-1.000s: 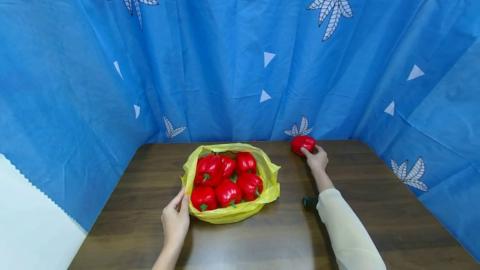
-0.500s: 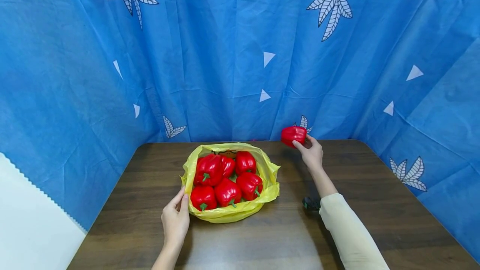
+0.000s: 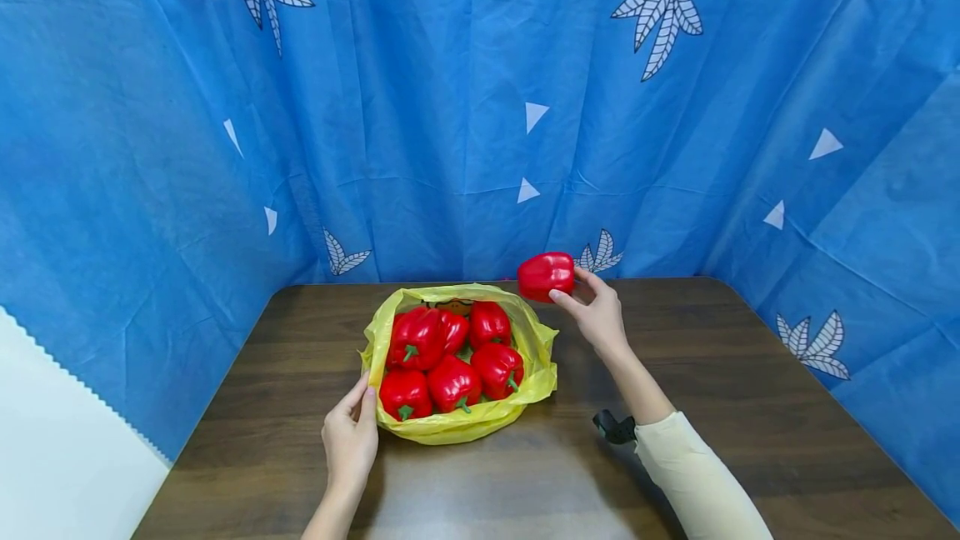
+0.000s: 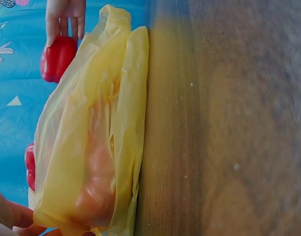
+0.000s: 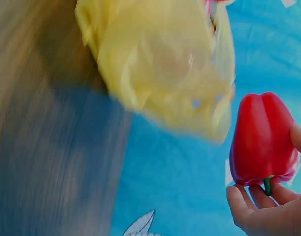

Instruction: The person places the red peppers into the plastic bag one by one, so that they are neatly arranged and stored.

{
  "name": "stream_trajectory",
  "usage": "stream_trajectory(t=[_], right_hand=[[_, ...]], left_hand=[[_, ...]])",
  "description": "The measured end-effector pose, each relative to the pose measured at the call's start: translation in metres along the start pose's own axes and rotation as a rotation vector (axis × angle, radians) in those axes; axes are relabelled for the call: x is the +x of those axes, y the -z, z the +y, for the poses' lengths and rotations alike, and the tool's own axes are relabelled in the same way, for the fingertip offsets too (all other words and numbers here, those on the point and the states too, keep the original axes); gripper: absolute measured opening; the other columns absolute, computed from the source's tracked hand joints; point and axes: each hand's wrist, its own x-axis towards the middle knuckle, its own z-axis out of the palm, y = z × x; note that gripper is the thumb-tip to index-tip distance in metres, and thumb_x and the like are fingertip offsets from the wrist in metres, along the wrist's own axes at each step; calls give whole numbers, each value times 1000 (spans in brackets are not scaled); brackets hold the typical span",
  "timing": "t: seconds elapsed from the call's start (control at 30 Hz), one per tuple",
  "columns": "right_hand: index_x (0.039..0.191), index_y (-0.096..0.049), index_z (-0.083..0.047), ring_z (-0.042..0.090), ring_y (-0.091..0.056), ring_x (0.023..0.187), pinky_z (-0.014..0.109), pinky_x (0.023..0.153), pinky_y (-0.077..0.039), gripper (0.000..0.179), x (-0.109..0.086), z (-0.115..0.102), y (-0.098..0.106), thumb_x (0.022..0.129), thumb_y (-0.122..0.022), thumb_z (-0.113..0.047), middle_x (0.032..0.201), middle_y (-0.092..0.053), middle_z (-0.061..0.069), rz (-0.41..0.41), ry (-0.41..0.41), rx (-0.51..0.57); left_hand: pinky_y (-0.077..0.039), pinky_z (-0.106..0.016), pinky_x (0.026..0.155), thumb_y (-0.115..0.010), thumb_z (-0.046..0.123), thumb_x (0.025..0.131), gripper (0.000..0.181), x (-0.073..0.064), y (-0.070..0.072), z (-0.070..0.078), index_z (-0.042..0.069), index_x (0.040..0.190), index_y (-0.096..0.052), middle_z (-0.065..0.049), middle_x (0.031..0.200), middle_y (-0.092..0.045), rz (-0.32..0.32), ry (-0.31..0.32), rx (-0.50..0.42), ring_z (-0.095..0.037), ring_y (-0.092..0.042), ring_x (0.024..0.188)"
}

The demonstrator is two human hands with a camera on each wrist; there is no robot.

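Observation:
A yellow plastic bag (image 3: 465, 433) stands on the table with its mouth spread, holding several red bell peppers (image 3: 453, 383). My left hand (image 3: 351, 432) pinches the bag's near left rim between thumb and fingers; in the left wrist view only fingertips (image 4: 17, 216) show at the lower corner. Raised over the table's far side, right of the bag, is a single red bell pepper (image 3: 546, 277). My right hand (image 3: 596, 311) grips it by the stem end. The right wrist view shows its green stem (image 5: 267, 186) between the fingers.
The brown wooden table (image 3: 712, 407) reaches back to a blue patterned curtain (image 3: 465, 107). A black wrist-worn device (image 3: 613, 427) shows beside the right forearm. A white surface (image 3: 60, 432) lies at the far left.
The right hand has lifted the bell pepper off the table's back right and carried it left toward the bag. The left hand keeps its hold on the rim.

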Motion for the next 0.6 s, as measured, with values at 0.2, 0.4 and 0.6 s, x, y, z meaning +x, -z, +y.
stream_trajectory(t=[0.2,0.4,0.6], right_hand=[[127,-47,-10,22,-56,107,30,83,-48,64,-17,-11,-19,73,-72,-32,121,-55,9,-89,18,9],[125,-49,-13,22,-56,104,36,84,-49,62,-29,-14,-37,72,-72,-35,119,-56,6,-124,28,-55],[122,-53,-14,21,-55,106,41,86,-47,59,-36,-12,-52,71,-73,-35,119,-55,4,-141,85,-103]], left_hand=[[-43,-33,87,-52,16,89,31,-1,1,-1,10,119,-58,-8,119,-57,-3,6,-3,-19,-51,110],[-44,-33,86,-51,19,90,31,-1,1,0,10,119,-58,-9,118,-57,-5,7,4,-19,-52,108],[-43,-29,85,-52,17,89,31,-1,1,-1,11,119,-58,-6,119,-57,1,7,-1,-15,-52,108]])
